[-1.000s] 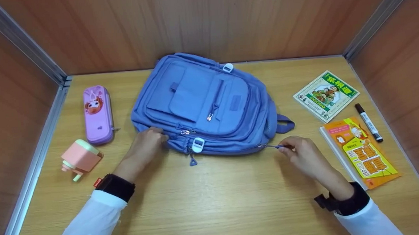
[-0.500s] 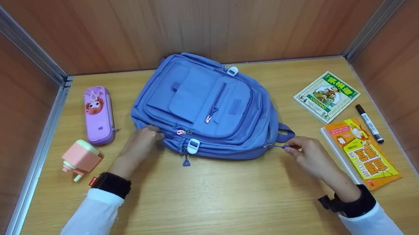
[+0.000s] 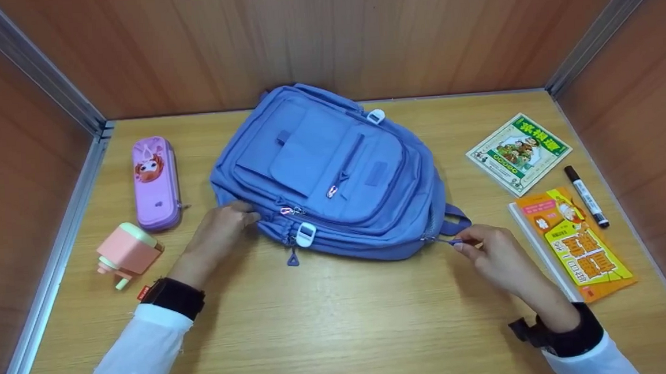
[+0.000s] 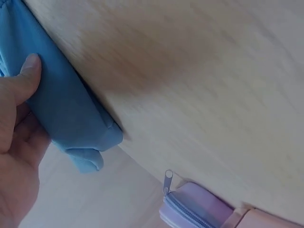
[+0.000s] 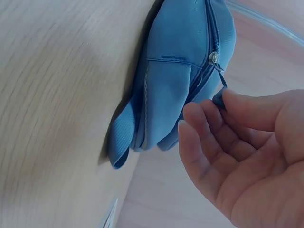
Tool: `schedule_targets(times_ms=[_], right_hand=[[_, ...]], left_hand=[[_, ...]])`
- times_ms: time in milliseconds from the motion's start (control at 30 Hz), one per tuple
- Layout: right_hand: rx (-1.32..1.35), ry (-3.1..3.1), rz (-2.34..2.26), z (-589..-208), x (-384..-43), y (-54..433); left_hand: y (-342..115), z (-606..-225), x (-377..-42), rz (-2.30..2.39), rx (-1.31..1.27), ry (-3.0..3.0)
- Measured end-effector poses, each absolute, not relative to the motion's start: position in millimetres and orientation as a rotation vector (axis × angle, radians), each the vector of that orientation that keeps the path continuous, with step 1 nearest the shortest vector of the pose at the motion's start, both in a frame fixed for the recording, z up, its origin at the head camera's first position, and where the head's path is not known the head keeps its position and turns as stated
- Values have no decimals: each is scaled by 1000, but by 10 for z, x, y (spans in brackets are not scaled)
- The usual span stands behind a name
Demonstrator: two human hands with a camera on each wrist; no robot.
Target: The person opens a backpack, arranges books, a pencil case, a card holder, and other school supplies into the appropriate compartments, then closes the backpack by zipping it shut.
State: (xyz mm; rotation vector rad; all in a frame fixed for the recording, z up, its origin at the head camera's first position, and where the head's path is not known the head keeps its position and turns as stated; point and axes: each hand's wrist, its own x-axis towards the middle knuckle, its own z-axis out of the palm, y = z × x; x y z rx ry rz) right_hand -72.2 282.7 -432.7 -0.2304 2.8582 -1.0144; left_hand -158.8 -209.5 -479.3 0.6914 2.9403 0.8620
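A blue backpack (image 3: 320,159) lies front side up on the table, tilted, its top toward the right. My left hand (image 3: 223,228) grips its lower left corner; in the left wrist view the thumb (image 4: 31,71) presses on the blue fabric with the fingers behind. At the bag's right end my right hand (image 3: 493,255) pinches a zipper pull (image 3: 451,241) between thumb and fingers. The pull's cord runs taut to the metal zipper slider (image 5: 213,58) in the right wrist view. Another triangular pull (image 3: 293,260) hangs at the near edge beside a white buckle (image 3: 306,235).
On the left are a purple pencil case (image 3: 156,186) and a pink pencil sharpener (image 3: 130,250) with a crank. To the right lie a green-and-white booklet (image 3: 519,153), a black-capped marker (image 3: 587,197) and an orange book (image 3: 574,247). Wooden panels (image 3: 324,43) enclose the table.
The backpack has turned slightly, its right end swinging toward me and to the right. My right hand has moved right and nearer with the pull; my left hand has shifted slightly left, still gripping.
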Motion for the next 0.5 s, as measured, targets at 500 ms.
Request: schedule_targets(times_ms=[500], right_hand=[[-388,2855,-987,-4292,-475,2622]], left_hand=[[-597,-4691,-1000,656,1401,3146]])
